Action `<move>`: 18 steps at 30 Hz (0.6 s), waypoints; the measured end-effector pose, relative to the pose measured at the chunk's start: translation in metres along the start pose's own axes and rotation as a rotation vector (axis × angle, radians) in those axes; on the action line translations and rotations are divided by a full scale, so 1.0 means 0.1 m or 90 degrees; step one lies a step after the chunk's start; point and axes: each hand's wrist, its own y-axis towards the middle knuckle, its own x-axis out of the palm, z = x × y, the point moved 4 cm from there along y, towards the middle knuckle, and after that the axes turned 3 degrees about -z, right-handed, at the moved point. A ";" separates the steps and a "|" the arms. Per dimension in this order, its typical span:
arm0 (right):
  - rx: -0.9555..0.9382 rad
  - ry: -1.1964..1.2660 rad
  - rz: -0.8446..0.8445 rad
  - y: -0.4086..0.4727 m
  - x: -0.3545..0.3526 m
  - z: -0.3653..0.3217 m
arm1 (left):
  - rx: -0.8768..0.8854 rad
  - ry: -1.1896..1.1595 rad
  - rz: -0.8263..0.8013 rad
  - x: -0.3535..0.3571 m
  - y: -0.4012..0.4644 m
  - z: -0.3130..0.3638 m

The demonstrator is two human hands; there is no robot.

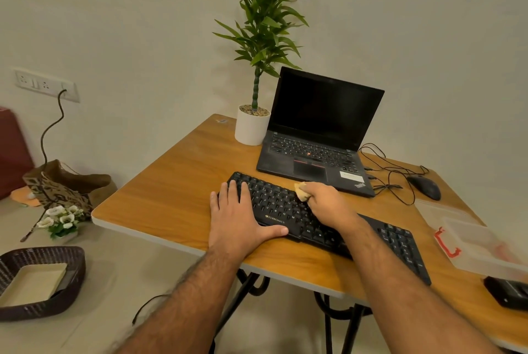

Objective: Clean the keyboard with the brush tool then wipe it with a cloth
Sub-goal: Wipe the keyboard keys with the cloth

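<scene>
Wiping a black keyboard point(288, 211) on the wooden table point(177, 182).
Left hand point(238, 216) flat, fingers straight, pressing the keyboard's left end at 9 o'clock; right hand point(328, 202) clenched around a tan cloth point(301, 190) on the keys, laptop point(317, 136) at 12 o'clock.

The right hand point(325, 202) covered most of the cloth point(302, 190); only a pale corner showed past the fingers. Under both hands, many keys of the keyboard point(285, 208) were hidden. Far right of the grip, the clear box point(483, 245) was cut by the frame edge, its content only a red blur. The black device point(508, 292) near it was cut too.
</scene>
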 end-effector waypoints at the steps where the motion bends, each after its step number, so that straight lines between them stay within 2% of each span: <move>1: 0.007 0.017 -0.005 0.05 0.02 -0.04 | -0.001 0.002 -0.003 0.00 0.00 0.00; 6: -0.049 0.025 0.002 0.16 0.14 -0.41 | -0.001 0.009 -0.001 0.00 -0.02 0.00; 10: -0.078 -0.005 -0.036 0.12 0.12 -0.35 | -0.001 0.004 0.002 0.00 -0.02 0.00; 13: -0.056 -0.019 -0.080 0.12 0.04 -0.19 | -0.007 -0.001 -0.002 -0.01 -0.02 0.00; 18: 0.024 0.000 -0.054 0.12 -0.06 0.03 | -0.010 0.006 -0.012 0.01 -0.01 -0.01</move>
